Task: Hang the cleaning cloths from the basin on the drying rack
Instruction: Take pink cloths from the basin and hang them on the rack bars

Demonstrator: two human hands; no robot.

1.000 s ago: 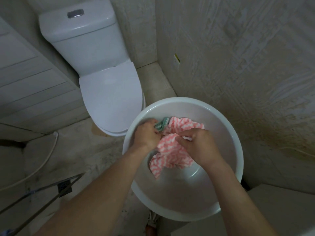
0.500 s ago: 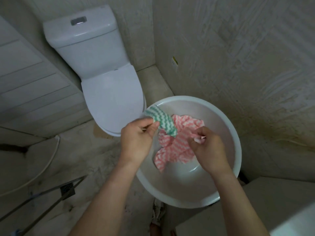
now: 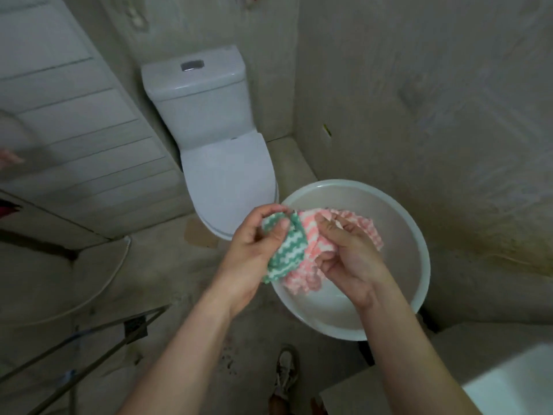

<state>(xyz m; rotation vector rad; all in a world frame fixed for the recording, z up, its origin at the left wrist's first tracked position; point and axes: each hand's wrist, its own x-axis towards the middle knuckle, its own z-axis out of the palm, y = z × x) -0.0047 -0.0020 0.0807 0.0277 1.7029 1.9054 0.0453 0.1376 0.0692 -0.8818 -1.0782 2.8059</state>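
Left hand: the left hand has come up out of the bowl. Thumb and curled fingers now pinch the green-and-white cloth, which hangs below the grip.
Right hand: the right hand has risen too. Its fingers are curled round the pink-and-white cloth, bunched in the palm with the ends trailing down.
What has changed: a second ago both hands were down in the basin, pressed on one heap, with only a corner of green showing. Half a second ago the green cloth was being drawn free to the left. Now both cloths are lifted, side by side and touching, over the basin's near-left rim.
Basin: it sits to the right of the toilet, against the right wall. The part of its bottom I can see holds no cloth, but the hands hide some of it.
Drying rack: thin metal bars cross the near-left corner, and I take these for the rack. They are well apart from the hands.
Meaning for the task: the picking-up looks finished, with one cloth in each hand. I judge that the next move is a turn to the left and down, then spreading each cloth over a bar.
Risk: the cloths may cling together where they touch.
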